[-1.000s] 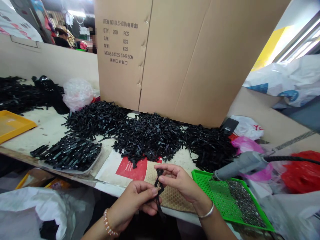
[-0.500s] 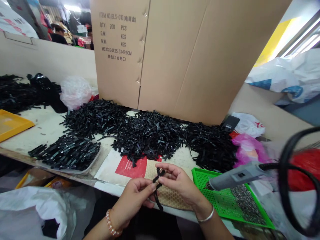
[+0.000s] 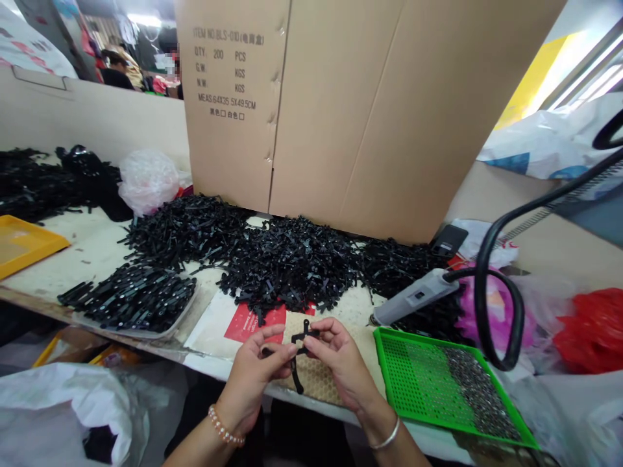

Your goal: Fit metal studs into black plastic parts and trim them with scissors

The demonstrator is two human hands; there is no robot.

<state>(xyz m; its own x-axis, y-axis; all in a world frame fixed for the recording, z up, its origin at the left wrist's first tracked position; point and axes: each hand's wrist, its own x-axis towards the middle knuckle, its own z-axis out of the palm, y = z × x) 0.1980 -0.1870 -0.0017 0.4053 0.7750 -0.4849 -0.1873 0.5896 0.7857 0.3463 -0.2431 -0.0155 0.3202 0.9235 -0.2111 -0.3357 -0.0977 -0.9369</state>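
Over the table's front edge, my left hand (image 3: 257, 371) and my right hand (image 3: 337, 358) meet, each pinching black plastic arm pieces (image 3: 297, 381). The pieces cross one another; one end points up and a longer arm hangs down. Whether they are fastened together I cannot tell, as fingertips cover the crossing. Beneath lies a tan honeycomb-patterned pad (image 3: 321, 381). Right of my hands, a grey electric screwdriver (image 3: 413, 298) hangs on a black cord, its tip near the far left corner of a green perforated tray (image 3: 413, 383) with many small metal screws.
Heaps of black plastic pieces (image 3: 292, 259) spread before a tall cardboard box (image 3: 365, 117). A clear shallow tray (image 3: 180, 322) of longer black strips stands left. A yellow tray (image 3: 34, 250) lies farther left. Plastic bags (image 3: 591, 331) crowd the right side; a person (image 3: 117, 71) sits far behind.
The screwdriver has swung up and left, from over the green tray to beyond its far edge. My hands have shifted slightly left, and the black pieces between them have turned.
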